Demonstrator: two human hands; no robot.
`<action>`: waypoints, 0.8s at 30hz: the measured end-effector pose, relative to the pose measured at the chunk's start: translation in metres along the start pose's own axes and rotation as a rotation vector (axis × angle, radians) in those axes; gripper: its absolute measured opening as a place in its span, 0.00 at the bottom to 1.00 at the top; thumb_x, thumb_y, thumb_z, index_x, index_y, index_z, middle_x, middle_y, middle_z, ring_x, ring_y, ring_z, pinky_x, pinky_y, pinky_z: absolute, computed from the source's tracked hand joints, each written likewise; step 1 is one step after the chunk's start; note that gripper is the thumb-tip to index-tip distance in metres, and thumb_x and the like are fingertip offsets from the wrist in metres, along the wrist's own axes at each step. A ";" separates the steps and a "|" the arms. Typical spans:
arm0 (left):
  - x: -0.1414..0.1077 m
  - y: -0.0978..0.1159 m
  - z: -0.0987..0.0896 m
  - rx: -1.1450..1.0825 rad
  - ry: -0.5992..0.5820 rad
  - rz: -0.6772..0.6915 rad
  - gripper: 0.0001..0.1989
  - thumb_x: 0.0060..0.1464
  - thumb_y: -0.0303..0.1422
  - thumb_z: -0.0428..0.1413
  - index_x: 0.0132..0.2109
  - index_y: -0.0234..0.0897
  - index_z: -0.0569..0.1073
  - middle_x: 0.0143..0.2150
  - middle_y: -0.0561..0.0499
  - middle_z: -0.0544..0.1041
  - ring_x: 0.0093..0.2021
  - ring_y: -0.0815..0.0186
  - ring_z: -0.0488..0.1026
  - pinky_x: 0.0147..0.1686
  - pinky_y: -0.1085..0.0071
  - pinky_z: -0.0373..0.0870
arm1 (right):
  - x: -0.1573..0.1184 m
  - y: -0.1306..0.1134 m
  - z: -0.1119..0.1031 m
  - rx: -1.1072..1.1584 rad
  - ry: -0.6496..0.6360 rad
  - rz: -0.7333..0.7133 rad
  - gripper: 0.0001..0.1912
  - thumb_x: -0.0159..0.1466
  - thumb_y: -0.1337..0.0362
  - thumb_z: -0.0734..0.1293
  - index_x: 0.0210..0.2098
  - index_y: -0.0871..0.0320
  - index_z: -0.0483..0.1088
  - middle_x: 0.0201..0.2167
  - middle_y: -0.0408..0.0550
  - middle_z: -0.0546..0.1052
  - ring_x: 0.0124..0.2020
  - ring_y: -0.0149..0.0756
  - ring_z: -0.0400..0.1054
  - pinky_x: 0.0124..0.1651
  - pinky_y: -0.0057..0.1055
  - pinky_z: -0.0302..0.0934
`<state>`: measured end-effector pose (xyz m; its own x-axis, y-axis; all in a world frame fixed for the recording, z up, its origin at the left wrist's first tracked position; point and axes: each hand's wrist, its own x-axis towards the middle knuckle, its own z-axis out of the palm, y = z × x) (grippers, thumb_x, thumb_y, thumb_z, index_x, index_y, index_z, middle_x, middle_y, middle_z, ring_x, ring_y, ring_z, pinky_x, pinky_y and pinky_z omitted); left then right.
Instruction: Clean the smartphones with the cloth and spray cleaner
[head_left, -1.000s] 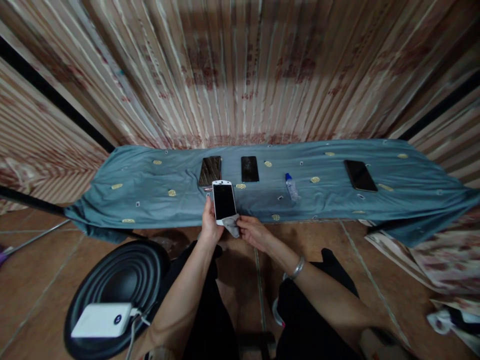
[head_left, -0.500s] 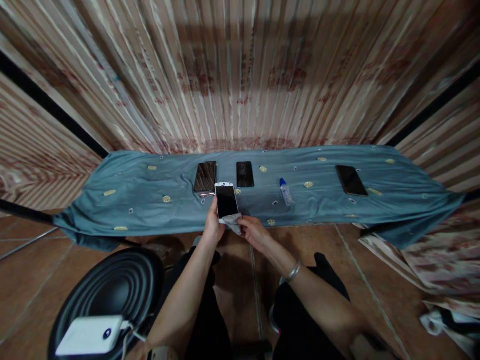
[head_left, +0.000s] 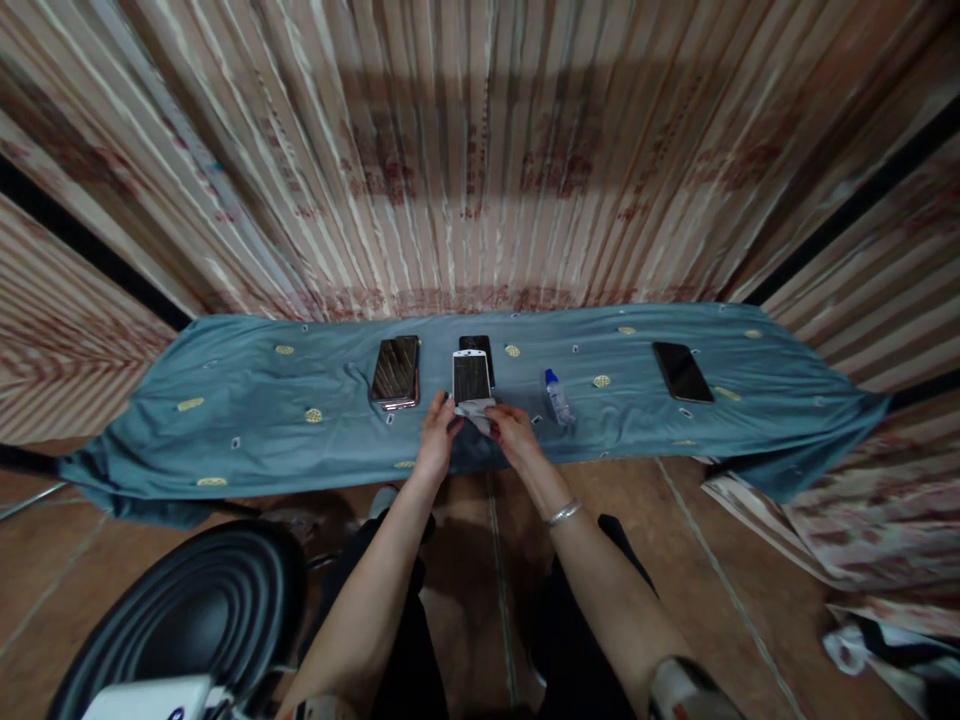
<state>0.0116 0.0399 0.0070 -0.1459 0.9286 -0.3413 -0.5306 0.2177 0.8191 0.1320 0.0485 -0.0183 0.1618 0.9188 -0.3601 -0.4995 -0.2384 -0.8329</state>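
Note:
A white smartphone (head_left: 471, 378) with a dark screen is in front of me, its top end covering part of a black smartphone (head_left: 484, 347) behind it. My left hand (head_left: 438, 438) is closed at its lower left corner, fingers bent. A grey cloth (head_left: 475, 409) lies across the phone's bottom end. My right hand (head_left: 514, 434) pinches this cloth at the lower right. To the left sits a stack of dark phones (head_left: 396, 370). Right of my hands lies a clear bottle (head_left: 558, 400) with a blue cap.
Another dark phone (head_left: 682, 372) lies farther right on the blue patterned tablecloth (head_left: 255, 400). A striped curtain (head_left: 465, 150) hangs behind. At lower left, a black round stool (head_left: 202, 610) carries a white power bank (head_left: 150, 700) with a cable.
The white phone has moved forward, now overlapping the black phone behind. My left hand has shifted from its left side to its lower corner, and the cloth is spread along the bottom end.

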 end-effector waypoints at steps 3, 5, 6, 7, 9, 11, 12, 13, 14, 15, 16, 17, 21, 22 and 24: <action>0.006 -0.006 0.003 -0.003 -0.026 -0.015 0.16 0.53 0.30 0.61 0.50 0.38 0.75 0.48 0.47 0.80 0.50 0.63 0.76 0.55 0.64 0.69 | 0.013 -0.002 0.002 -0.007 0.035 -0.024 0.05 0.46 0.67 0.72 0.18 0.58 0.71 0.16 0.38 0.74 0.21 0.29 0.67 0.29 0.28 0.67; 0.009 -0.010 0.006 0.003 -0.034 -0.012 0.15 0.53 0.30 0.61 0.49 0.38 0.75 0.49 0.47 0.80 0.53 0.62 0.76 0.56 0.63 0.68 | 0.019 -0.003 0.004 -0.021 0.052 -0.038 0.05 0.46 0.67 0.71 0.18 0.58 0.70 0.16 0.38 0.74 0.21 0.29 0.68 0.30 0.29 0.68; 0.011 -0.012 0.007 0.007 -0.032 -0.004 0.15 0.53 0.29 0.60 0.49 0.38 0.75 0.50 0.47 0.79 0.54 0.62 0.75 0.57 0.63 0.67 | 0.021 -0.003 0.005 -0.032 0.059 -0.044 0.05 0.47 0.67 0.71 0.17 0.58 0.70 0.15 0.38 0.74 0.21 0.30 0.68 0.30 0.29 0.69; 0.013 -0.014 0.009 0.011 -0.027 0.007 0.14 0.53 0.29 0.60 0.48 0.38 0.76 0.52 0.47 0.79 0.56 0.61 0.74 0.58 0.63 0.67 | 0.024 -0.003 0.005 -0.045 0.064 -0.052 0.06 0.47 0.67 0.70 0.17 0.57 0.70 0.15 0.38 0.73 0.21 0.30 0.68 0.30 0.29 0.69; 0.016 -0.017 0.012 0.018 -0.005 0.024 0.11 0.53 0.29 0.59 0.45 0.38 0.76 0.54 0.47 0.78 0.59 0.60 0.72 0.59 0.63 0.65 | 0.029 -0.004 0.006 -0.079 0.069 -0.069 0.06 0.48 0.67 0.70 0.17 0.57 0.69 0.15 0.38 0.73 0.22 0.31 0.69 0.31 0.30 0.71; 0.018 -0.019 0.016 0.022 0.016 0.028 0.08 0.53 0.28 0.59 0.42 0.38 0.77 0.52 0.47 0.79 0.61 0.59 0.71 0.60 0.63 0.64 | 0.034 -0.004 0.006 -0.128 0.066 -0.089 0.07 0.49 0.67 0.69 0.17 0.57 0.69 0.16 0.39 0.74 0.23 0.32 0.70 0.32 0.31 0.71; 0.019 -0.019 0.018 0.022 0.020 0.025 0.07 0.53 0.28 0.59 0.40 0.38 0.77 0.51 0.48 0.80 0.61 0.59 0.71 0.60 0.63 0.64 | 0.036 -0.004 0.006 -0.160 0.062 -0.099 0.06 0.50 0.67 0.69 0.18 0.57 0.69 0.16 0.40 0.74 0.24 0.33 0.71 0.33 0.31 0.71; 0.019 -0.020 0.019 0.021 0.019 0.022 0.05 0.53 0.28 0.59 0.39 0.38 0.77 0.49 0.47 0.80 0.60 0.59 0.71 0.60 0.63 0.64 | 0.038 -0.004 0.006 -0.198 0.059 -0.111 0.06 0.51 0.67 0.68 0.19 0.57 0.70 0.17 0.40 0.75 0.24 0.33 0.72 0.33 0.31 0.71; 0.019 -0.020 0.021 0.023 0.017 0.020 0.04 0.53 0.28 0.59 0.37 0.38 0.76 0.48 0.47 0.81 0.60 0.59 0.71 0.60 0.62 0.64 | 0.039 -0.005 0.006 -0.242 0.055 -0.123 0.06 0.52 0.67 0.67 0.19 0.57 0.70 0.18 0.41 0.75 0.25 0.33 0.72 0.34 0.31 0.71; 0.019 -0.019 0.022 0.027 0.014 0.018 0.03 0.53 0.28 0.58 0.36 0.38 0.76 0.47 0.47 0.81 0.59 0.58 0.72 0.60 0.62 0.65 | 0.040 -0.005 0.006 -0.293 0.054 -0.136 0.07 0.54 0.67 0.67 0.20 0.57 0.70 0.19 0.41 0.76 0.26 0.34 0.73 0.34 0.31 0.71; 0.019 -0.019 0.024 0.036 0.017 0.016 0.02 0.53 0.28 0.58 0.36 0.37 0.76 0.46 0.47 0.81 0.59 0.58 0.72 0.60 0.62 0.65 | 0.041 -0.006 0.005 -0.349 0.055 -0.152 0.07 0.55 0.67 0.66 0.20 0.57 0.70 0.20 0.42 0.76 0.27 0.34 0.73 0.35 0.31 0.70; 0.018 -0.019 0.025 0.047 0.025 0.018 0.03 0.53 0.28 0.58 0.35 0.37 0.76 0.46 0.47 0.81 0.59 0.58 0.72 0.60 0.62 0.65 | 0.041 -0.007 0.003 -0.412 0.057 -0.171 0.08 0.56 0.66 0.65 0.20 0.57 0.70 0.20 0.42 0.76 0.28 0.35 0.74 0.35 0.31 0.70; 0.018 -0.019 0.030 0.074 0.085 0.033 0.05 0.55 0.29 0.56 0.38 0.36 0.77 0.55 0.45 0.78 0.62 0.59 0.69 0.61 0.63 0.64 | 0.038 -0.013 -0.004 -0.694 0.087 -0.275 0.11 0.59 0.67 0.65 0.20 0.56 0.69 0.23 0.44 0.77 0.37 0.40 0.75 0.41 0.30 0.66; 0.019 -0.020 0.030 0.072 0.094 0.034 0.06 0.56 0.30 0.56 0.40 0.36 0.77 0.57 0.44 0.77 0.63 0.59 0.69 0.61 0.63 0.64 | 0.036 -0.015 -0.005 -0.761 0.094 -0.302 0.11 0.60 0.67 0.65 0.21 0.56 0.70 0.25 0.45 0.78 0.39 0.41 0.75 0.42 0.30 0.65; 0.020 -0.022 0.031 0.069 0.097 0.037 0.08 0.56 0.29 0.56 0.43 0.36 0.77 0.59 0.44 0.75 0.65 0.60 0.67 0.62 0.64 0.62 | 0.032 -0.018 -0.007 -0.879 0.103 -0.349 0.09 0.62 0.69 0.64 0.26 0.57 0.73 0.30 0.48 0.80 0.44 0.42 0.75 0.45 0.30 0.63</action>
<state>0.0462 0.0631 -0.0033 -0.2466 0.9036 -0.3503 -0.4654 0.2066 0.8606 0.1521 0.0801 -0.0178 0.2756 0.9608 -0.0318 0.4038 -0.1457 -0.9032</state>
